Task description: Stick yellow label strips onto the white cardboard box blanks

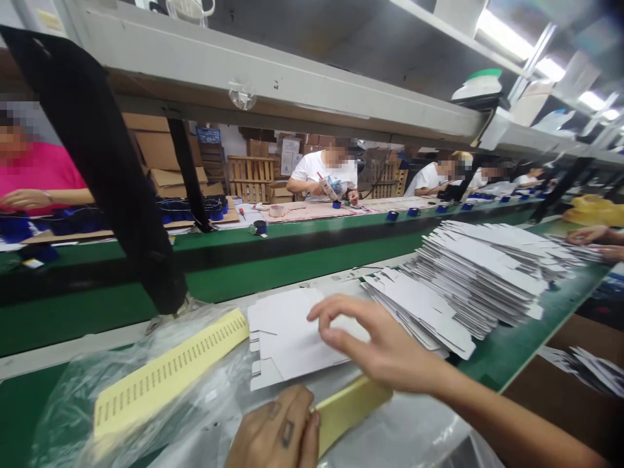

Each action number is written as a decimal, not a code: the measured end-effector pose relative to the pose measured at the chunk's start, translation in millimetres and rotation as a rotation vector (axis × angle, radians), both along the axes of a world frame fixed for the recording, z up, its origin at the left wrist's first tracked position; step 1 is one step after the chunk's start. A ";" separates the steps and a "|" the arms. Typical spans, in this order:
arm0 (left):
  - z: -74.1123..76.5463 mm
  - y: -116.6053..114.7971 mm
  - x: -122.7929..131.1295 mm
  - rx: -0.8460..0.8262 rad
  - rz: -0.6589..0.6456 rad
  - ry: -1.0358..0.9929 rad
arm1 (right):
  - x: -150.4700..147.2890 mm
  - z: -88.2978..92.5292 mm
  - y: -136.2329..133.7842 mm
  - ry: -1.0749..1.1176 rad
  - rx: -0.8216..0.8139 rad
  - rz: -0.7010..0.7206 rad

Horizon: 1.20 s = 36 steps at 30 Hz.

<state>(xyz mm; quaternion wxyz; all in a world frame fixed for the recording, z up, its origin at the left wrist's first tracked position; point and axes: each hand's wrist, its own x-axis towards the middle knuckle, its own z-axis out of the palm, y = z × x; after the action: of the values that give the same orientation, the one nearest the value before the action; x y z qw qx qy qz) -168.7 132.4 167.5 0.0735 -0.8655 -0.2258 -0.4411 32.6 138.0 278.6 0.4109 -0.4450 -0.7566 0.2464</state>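
At the bottom centre, my left hand [275, 429] is closed on a pale yellow label sheet [348, 409], which bends to the right under my other forearm. My right hand [380, 338] hovers over a flat white carton [287, 344], thumb and index finger curled together in a pinch. Anything between those fingertips is too small to make out. The carton lies flat, its cut flaps toward the left. Left of it, another yellow label sheet [170, 370] with rows of small dark print rests on clear plastic film [205, 396].
Stacks of flat white cartons [468, 279] lean to the right on the green bench [517, 338]. Another person's hands [589, 237] are at the far right. A black post [112, 175] stands at left. Across the green conveyor, people work beside blue parts [413, 212].
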 end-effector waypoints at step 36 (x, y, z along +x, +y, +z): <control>-21.7 6.9 -5.0 0.124 0.217 0.166 | -45.0 -19.3 130.3 -0.283 -0.519 0.120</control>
<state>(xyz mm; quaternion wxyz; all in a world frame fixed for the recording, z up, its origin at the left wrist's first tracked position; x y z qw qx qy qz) -173.7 139.3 145.8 0.1924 -0.8633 -0.2836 -0.3706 -12.4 268.3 259.2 0.1585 -0.5197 -0.7430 0.3908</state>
